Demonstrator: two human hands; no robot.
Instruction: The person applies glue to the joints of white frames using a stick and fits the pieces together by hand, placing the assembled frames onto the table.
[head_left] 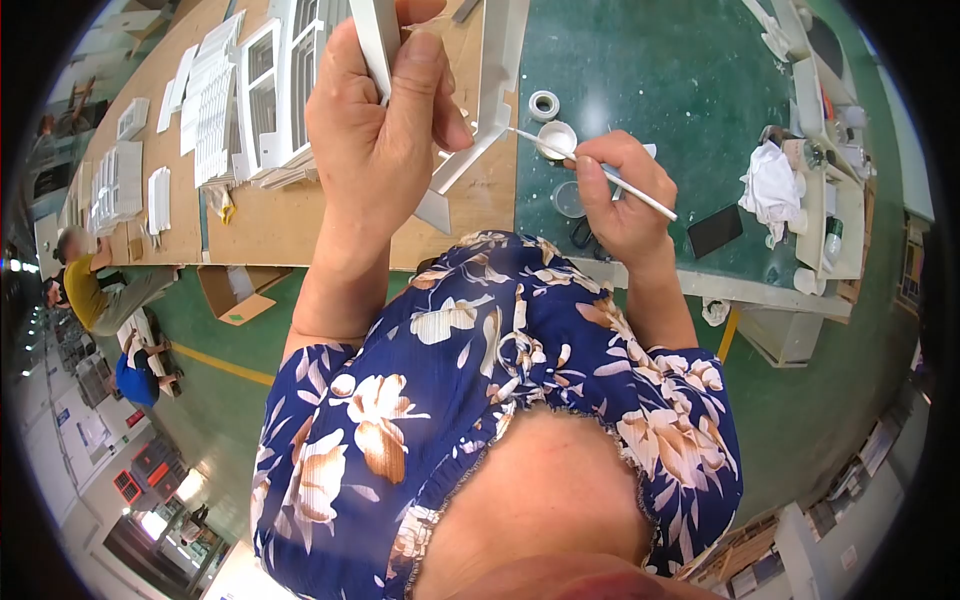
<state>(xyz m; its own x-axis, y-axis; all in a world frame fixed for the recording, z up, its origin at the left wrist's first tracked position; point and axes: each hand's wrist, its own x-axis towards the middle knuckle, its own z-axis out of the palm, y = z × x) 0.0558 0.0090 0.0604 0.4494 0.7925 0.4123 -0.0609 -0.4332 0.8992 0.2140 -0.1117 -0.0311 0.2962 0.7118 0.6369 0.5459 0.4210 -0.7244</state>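
Left hand (388, 130) — pinching white strip (375, 42) | right hand (628, 205) — pinching thin brush (648, 201) near white cup (561, 131) | distant sign (62, 416) unreadably small

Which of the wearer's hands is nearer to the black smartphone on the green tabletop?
Right. The right hand, holding a slender white stick, is left of the black smartphone, not touching it. The left hand, gripping a white strip, is much farther left.

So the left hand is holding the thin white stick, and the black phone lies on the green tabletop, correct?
Not quite: the head view shows the thin white stick in the right hand. The black phone does lie on the green tabletop.
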